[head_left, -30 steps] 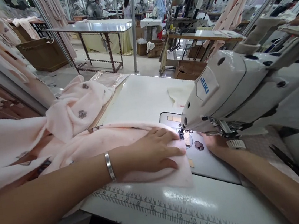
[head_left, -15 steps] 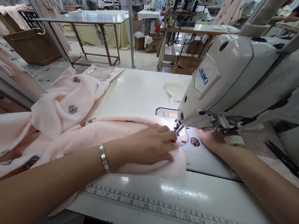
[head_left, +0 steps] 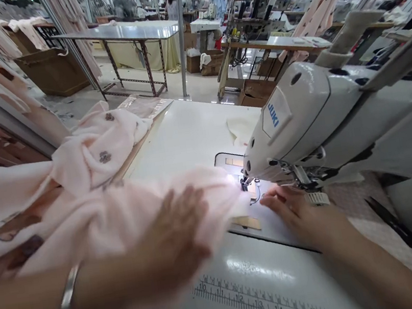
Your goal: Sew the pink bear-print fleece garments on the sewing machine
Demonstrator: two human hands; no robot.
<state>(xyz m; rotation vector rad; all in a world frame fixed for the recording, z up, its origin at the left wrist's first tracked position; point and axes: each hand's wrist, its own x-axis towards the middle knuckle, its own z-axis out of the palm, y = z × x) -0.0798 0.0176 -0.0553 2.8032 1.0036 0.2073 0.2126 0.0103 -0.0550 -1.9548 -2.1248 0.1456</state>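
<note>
**A:** What is shown nearest the viewer?

**B:** A printed measuring scale (head_left: 258, 299) is seen along the front edge of the white sewing table (head_left: 187, 131). Above it, the left hand (head_left: 175, 236), blurred and worn with a silver bangle (head_left: 68, 304), is laid on the pink fabric (head_left: 129, 207). Its fingers are stretched out and spread over the cloth; nothing is seen pinched between them.

**A:** And the other hand?

**B:** The right hand (head_left: 295, 208) is placed palm down on the machine bed (head_left: 274, 227), under the head of the sewing machine (head_left: 318, 106). Its fingers are extended and relaxed, and nothing is held in them. The fingertips are pointed toward the presser foot (head_left: 244, 184).

**A:** Where is the fabric located?

**B:** It is draped from the left across the table, under the left hand. Its leading edge is brought up to the presser foot, where it is lit by the machine lamp. Whether the edge lies under the foot cannot be told.

**A:** What is shown further back?

**B:** A bunched heap of pink cloth (head_left: 100, 149) with small dark motifs is seen at the table's left rear, and a cream scrap (head_left: 238, 126) lies just beside the machine head. Beyond, a metal work table (head_left: 122, 33), a brown bin (head_left: 54, 69) and an upright pole (head_left: 181, 34) are shown on the factory floor.
</note>
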